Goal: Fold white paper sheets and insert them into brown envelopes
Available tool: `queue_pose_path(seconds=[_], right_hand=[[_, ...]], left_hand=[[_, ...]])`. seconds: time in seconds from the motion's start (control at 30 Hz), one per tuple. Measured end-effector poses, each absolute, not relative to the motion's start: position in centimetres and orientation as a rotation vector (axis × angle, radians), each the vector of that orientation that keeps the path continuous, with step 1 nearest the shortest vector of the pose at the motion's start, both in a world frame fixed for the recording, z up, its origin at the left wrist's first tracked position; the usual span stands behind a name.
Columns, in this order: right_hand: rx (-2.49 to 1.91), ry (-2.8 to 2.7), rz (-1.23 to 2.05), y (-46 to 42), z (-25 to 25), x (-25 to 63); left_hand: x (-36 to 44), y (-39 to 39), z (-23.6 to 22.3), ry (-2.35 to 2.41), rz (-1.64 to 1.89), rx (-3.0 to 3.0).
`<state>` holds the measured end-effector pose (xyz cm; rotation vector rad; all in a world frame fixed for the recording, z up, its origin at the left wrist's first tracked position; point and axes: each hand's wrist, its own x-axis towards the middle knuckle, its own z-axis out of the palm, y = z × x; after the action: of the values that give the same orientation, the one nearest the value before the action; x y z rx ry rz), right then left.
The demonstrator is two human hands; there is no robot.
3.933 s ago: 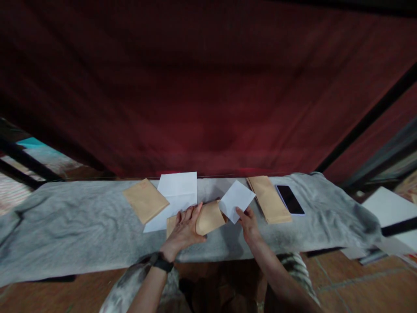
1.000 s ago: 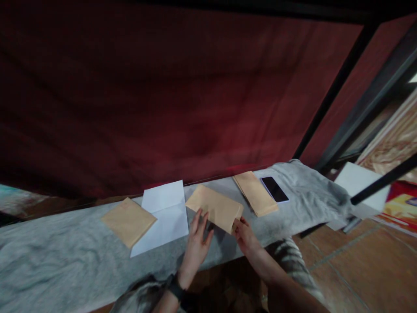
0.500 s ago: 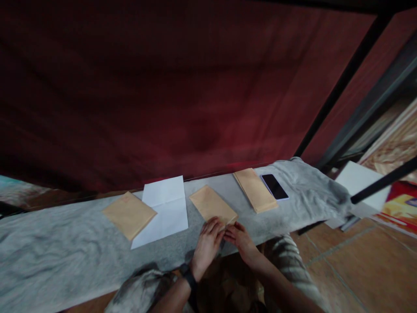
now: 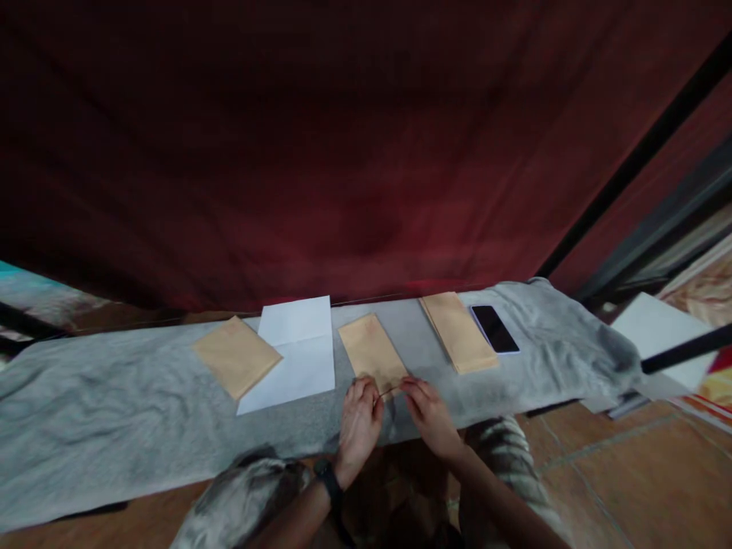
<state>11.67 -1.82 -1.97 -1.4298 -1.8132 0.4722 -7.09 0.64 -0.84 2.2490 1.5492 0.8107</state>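
A brown paper envelope [image 4: 371,343] lies on the grey cloth-covered bench in front of me. My left hand [image 4: 361,415] is closed on its near left corner, fingers over the paper. At the near right corner, my right hand [image 4: 426,408] pinches the envelope's edge between thumb and fingers. The near edge between both hands looks slightly lifted. To the left, another brown envelope [image 4: 235,357] overlaps a creased white sheet of paper [image 4: 300,354]. On the right, a small stack of brown envelopes [image 4: 460,332] lies beside a phone [image 4: 495,329] with a dark screen.
Grey cloth [image 4: 126,404] covers the long narrow bench. A dark red curtain [image 4: 343,168] hangs right behind it. Black metal bars [image 4: 634,168] slant at the right, and a white board [image 4: 663,339] is near the tiled floor [image 4: 618,465].
My hands have moved apart along the envelope's near edge, the right one to its right corner. The envelope has turned to lie more upright. The view has shifted slightly.
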Motion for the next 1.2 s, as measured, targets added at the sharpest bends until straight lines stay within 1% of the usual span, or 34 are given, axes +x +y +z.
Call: queue_pose_path(seconds=[0.1, 0.23, 0.43, 0.63, 0.8, 1.0, 1.2], right_hand=[[-1.397, -2.164, 0.269, -1.5, -2.0, 10.5], [-1.457, -2.325, 0.097, -0.8, -2.5, 9.8], [-1.408, -2.490, 0.178, 4.2, -2.7, 10.3], [-1.336, -2.623, 0.188, 11.5, -2.0, 9.7], [-1.413, -2.636, 0.159, 15.9, -1.7, 8.2], [-1.461, -2.637, 0.108, 16.1, -2.0, 7.2], [-1.102, -2.844, 0.126, 14.3, -2.4, 7.7]], left_hand=[[-6.9, 0.8, -1.2, 1.623, 0.808, 2.250], [-6.6, 0.8, -2.4, 1.710, 0.759, 2.323], [-6.7, 0.7, -3.8, 1.772, 0.582, 2.526], [-6.4, 0.5, -2.6, 1.829, 0.493, 2.554], [-6.3, 0.7, -2.3, 1.809, 0.334, 2.550], [-6.5, 0.8, -2.3, 1.768, 0.296, 2.597], [-6.2, 0.5, -1.8, 1.702, 0.215, 2.649]])
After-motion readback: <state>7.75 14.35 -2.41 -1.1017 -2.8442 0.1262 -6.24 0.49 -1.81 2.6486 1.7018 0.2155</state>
